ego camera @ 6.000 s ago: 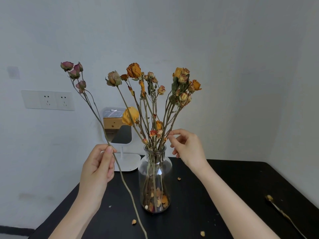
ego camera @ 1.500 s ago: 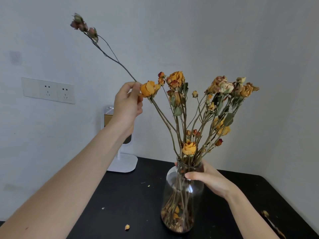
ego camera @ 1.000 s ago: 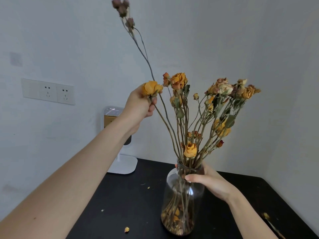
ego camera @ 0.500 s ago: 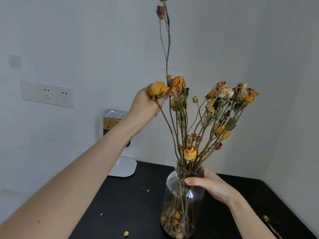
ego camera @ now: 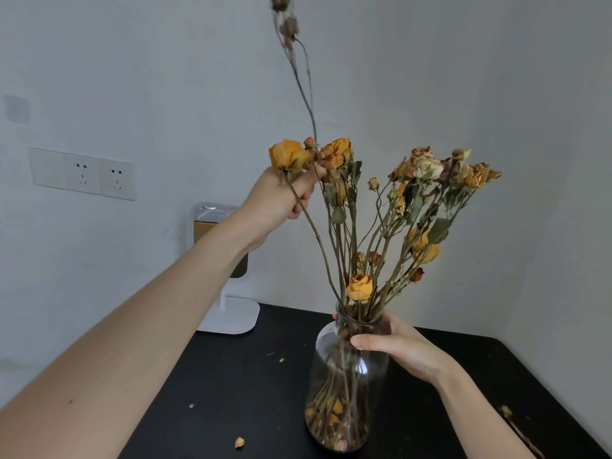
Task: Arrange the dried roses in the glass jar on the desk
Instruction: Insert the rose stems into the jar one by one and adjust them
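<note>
fingers [ego camera: 308, 182] of the left hand [ego camera: 278, 197] pinch a thin dry stem [ego camera: 313, 122], blurred buds [ego camera: 288, 26] above cut off; right hand [ego camera: 402, 347] clasps the jar [ego camera: 344, 392].

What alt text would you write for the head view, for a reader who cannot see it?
A person's left hand holds a long stem upright among dried roses in a glass jar, while the right hand grips the jar's neck. The jar stands on a black desk.
</note>
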